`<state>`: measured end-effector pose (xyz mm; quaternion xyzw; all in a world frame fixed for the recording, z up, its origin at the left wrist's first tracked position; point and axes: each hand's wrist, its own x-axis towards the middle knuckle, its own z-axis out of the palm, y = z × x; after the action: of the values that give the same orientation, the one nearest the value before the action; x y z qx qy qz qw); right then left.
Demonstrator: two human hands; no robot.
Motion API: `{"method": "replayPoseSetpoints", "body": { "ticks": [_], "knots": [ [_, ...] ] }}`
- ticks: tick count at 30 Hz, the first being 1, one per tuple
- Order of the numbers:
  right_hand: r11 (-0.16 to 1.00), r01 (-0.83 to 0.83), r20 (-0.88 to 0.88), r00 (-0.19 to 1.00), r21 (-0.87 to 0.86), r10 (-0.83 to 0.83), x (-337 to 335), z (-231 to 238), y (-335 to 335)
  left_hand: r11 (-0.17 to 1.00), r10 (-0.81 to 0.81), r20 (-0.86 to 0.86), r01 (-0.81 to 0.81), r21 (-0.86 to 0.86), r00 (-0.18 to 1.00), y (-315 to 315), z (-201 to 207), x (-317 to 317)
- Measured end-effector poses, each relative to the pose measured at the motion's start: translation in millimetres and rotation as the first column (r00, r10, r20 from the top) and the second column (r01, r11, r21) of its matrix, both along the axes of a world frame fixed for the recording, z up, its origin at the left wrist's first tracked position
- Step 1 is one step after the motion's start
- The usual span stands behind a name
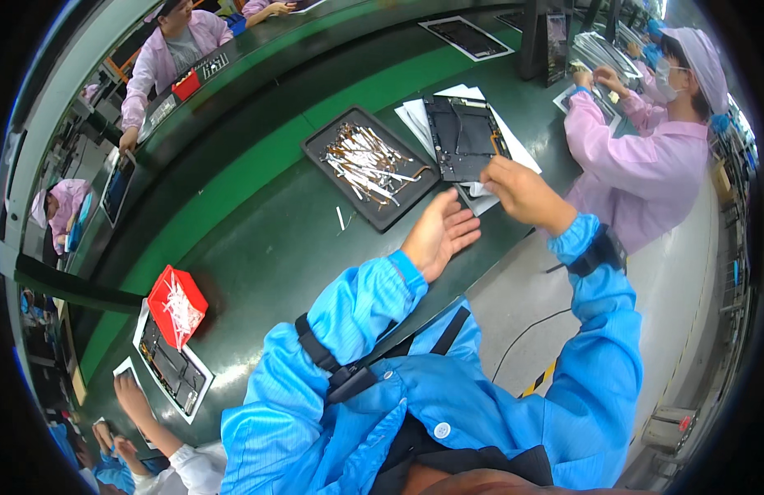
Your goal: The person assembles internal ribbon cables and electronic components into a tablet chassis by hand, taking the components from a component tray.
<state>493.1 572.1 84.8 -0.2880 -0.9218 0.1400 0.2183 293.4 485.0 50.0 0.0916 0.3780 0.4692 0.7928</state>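
Hand work on a black electronic panel [463,139], which lay on white sheets [522,152] upon the green table [266,239], beyond the hands. The right hand [524,193] curled its thumb and fingers together at the panel's near right corner; whether they pinched anything could not be told. The left hand [439,234], ungripping, spread its fingers, palm turned rightward, near the panel. Left of the panel, a black tray [381,223] contained white and brown strips [359,158]. Any markings on panel or strips were too small to read.
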Motion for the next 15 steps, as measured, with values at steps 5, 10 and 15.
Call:
{"method": "replayPoseSetpoints", "body": {
  "ticks": [5, 10, 15],
  "knots": [
    [0.998, -0.004, -0.089, 0.996, -0.066, -0.002, 4.9, 3.1, -29.2, 0.998, 0.022, 0.109, -0.029, 0.061, 0.994, 33.2, -8.2, -0.4],
    [0.923, 0.25, -0.395, 0.911, 0.293, -0.121, -1.8, -30.0, -82.3, 0.972, 0.01, -0.024, -0.004, 0.233, 1.0, 31.6, -15.3, -4.5],
    [0.518, 0.623, -0.406, 0.328, -0.586, -0.853, 53.5, -256.0, -144.5, 0.927, 0.063, -0.144, -0.005, 0.376, 0.987, -42.4, 14.6, -34.9]
  ]
}}
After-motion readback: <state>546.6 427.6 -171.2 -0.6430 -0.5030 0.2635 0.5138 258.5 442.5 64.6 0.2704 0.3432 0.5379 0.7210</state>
